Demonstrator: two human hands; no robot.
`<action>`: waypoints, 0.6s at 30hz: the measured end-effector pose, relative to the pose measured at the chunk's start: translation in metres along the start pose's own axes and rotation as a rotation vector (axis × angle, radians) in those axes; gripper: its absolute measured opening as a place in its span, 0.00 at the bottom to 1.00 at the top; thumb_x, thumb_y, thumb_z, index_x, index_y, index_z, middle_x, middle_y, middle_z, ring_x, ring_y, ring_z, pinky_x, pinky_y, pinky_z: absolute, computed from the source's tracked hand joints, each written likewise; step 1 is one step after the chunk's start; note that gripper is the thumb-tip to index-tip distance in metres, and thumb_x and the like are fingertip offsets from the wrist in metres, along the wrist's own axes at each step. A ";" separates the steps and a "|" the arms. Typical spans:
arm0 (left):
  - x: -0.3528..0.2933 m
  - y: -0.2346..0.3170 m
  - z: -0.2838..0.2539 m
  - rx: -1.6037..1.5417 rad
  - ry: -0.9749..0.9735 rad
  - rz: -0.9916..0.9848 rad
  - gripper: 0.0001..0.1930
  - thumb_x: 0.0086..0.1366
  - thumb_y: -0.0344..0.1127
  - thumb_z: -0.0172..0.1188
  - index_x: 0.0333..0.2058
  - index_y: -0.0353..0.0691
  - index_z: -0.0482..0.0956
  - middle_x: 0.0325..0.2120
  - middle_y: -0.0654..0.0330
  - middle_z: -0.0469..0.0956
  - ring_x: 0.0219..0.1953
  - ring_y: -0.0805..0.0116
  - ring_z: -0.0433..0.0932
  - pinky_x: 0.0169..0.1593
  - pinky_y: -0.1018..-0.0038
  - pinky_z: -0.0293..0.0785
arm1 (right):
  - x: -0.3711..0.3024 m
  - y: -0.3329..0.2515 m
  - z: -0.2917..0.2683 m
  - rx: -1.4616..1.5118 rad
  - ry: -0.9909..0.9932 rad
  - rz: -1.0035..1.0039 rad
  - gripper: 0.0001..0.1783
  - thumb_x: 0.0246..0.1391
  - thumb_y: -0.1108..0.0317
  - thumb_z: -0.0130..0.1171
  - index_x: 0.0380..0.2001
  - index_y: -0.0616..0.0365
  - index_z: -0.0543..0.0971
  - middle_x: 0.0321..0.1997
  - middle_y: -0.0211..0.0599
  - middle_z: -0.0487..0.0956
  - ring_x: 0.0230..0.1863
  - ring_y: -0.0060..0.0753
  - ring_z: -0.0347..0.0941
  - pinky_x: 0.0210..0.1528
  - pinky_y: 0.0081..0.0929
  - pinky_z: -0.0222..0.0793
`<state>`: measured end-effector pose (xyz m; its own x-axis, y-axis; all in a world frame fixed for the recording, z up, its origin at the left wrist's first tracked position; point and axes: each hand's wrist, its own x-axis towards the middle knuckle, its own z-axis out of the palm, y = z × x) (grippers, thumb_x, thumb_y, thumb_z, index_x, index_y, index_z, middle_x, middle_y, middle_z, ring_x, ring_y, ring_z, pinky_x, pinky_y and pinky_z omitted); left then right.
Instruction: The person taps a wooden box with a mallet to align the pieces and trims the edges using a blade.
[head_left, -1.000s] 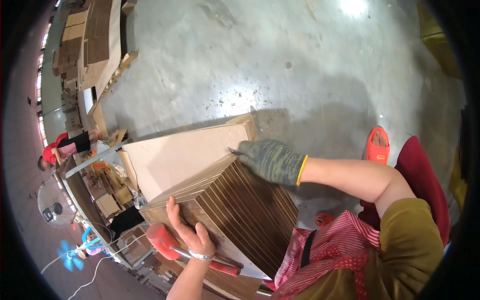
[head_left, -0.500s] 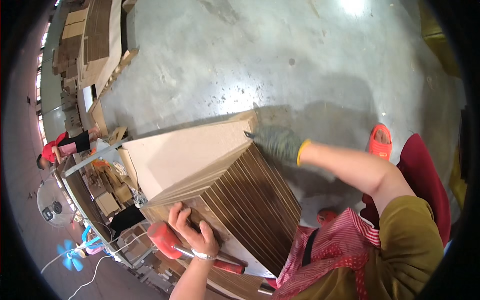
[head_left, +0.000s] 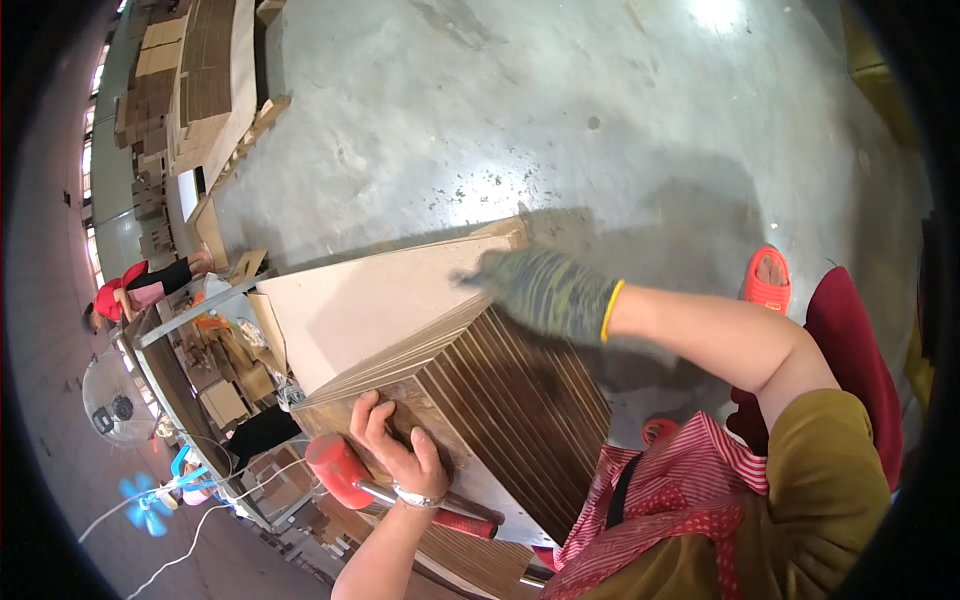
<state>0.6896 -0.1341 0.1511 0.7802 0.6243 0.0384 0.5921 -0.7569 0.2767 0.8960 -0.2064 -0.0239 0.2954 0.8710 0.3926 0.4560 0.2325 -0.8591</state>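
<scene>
Bare, my left hand (head_left: 400, 452) lies with fingers spread on the top board of a stack of brown wooden panels (head_left: 520, 410). A rubber mallet (head_left: 338, 468) with a red head and red grip rests on that board, its shaft passing beside my left wrist. My right hand (head_left: 550, 292), in a grey-green knitted glove with a yellow cuff, is closed above the stack's far corner. A small dark tip pokes out from its fingers, blurred, so its kind is unclear. Behind the stack lies a larger pale board (head_left: 375, 295).
Grey concrete floor (head_left: 420, 120) stretches beyond the stack. Left are a metal-framed bench (head_left: 200, 310) with cardboard pieces, a round fan (head_left: 118, 400), a small blue fan (head_left: 147, 505) with white cables, and another person in red (head_left: 115, 295). More stacked boards (head_left: 205, 80) stand at the upper left.
My gloved right hand has shifted left over the pale board's near side, with the dark tip pointing left. My left hand stays on the top board; the whole view has shifted slightly.
</scene>
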 end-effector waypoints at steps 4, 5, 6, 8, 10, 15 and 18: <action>0.001 -0.002 0.003 0.020 -0.001 0.014 0.20 0.61 0.39 0.46 0.49 0.34 0.60 0.53 0.49 0.55 0.56 0.55 0.57 0.60 0.63 0.50 | -0.008 -0.015 -0.002 0.072 -0.153 0.253 0.12 0.52 0.71 0.43 0.36 0.65 0.72 0.37 0.48 0.72 0.36 0.50 0.72 0.39 0.39 0.69; -0.002 -0.001 0.000 0.028 -0.009 0.003 0.20 0.61 0.38 0.46 0.49 0.34 0.60 0.53 0.49 0.55 0.56 0.55 0.57 0.60 0.63 0.50 | 0.000 -0.029 -0.009 0.079 -0.161 0.245 0.12 0.52 0.71 0.43 0.36 0.65 0.72 0.37 0.48 0.72 0.36 0.50 0.72 0.39 0.39 0.69; -0.004 -0.001 -0.001 0.020 -0.012 0.003 0.20 0.61 0.38 0.46 0.49 0.34 0.60 0.53 0.49 0.55 0.56 0.55 0.57 0.60 0.63 0.50 | 0.003 -0.043 -0.017 -0.002 -0.106 0.075 0.12 0.52 0.70 0.43 0.36 0.65 0.72 0.37 0.48 0.73 0.36 0.49 0.72 0.38 0.38 0.69; -0.002 0.000 -0.002 0.011 0.003 -0.011 0.20 0.60 0.38 0.46 0.49 0.33 0.60 0.53 0.48 0.56 0.56 0.54 0.57 0.60 0.62 0.51 | 0.010 -0.044 -0.015 -0.005 -0.079 -0.039 0.13 0.53 0.70 0.43 0.37 0.66 0.73 0.36 0.48 0.72 0.34 0.46 0.73 0.34 0.37 0.70; 0.003 0.002 0.000 0.024 0.005 0.004 0.20 0.59 0.37 0.46 0.49 0.33 0.61 0.52 0.47 0.57 0.55 0.53 0.57 0.60 0.62 0.51 | 0.004 -0.020 -0.011 -0.078 -0.142 0.051 0.13 0.53 0.69 0.44 0.38 0.66 0.73 0.36 0.47 0.73 0.33 0.46 0.73 0.34 0.38 0.70; 0.000 0.005 -0.004 0.032 0.017 0.004 0.20 0.58 0.35 0.45 0.48 0.33 0.61 0.52 0.47 0.58 0.54 0.52 0.58 0.59 0.61 0.51 | 0.013 -0.069 -0.031 0.027 0.013 -0.175 0.18 0.52 0.68 0.45 0.45 0.64 0.72 0.38 0.46 0.74 0.34 0.44 0.73 0.35 0.36 0.71; 0.002 0.006 -0.001 0.018 0.025 0.015 0.20 0.60 0.37 0.46 0.48 0.33 0.61 0.51 0.46 0.58 0.54 0.52 0.58 0.59 0.61 0.51 | 0.016 -0.033 -0.027 -0.053 -0.044 -0.096 0.18 0.52 0.69 0.46 0.45 0.66 0.71 0.36 0.48 0.74 0.33 0.43 0.74 0.37 0.35 0.71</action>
<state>0.6944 -0.1371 0.1540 0.7840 0.6171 0.0669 0.5837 -0.7696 0.2587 0.9087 -0.2121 0.0198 0.2118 0.8641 0.4565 0.5247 0.2935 -0.7991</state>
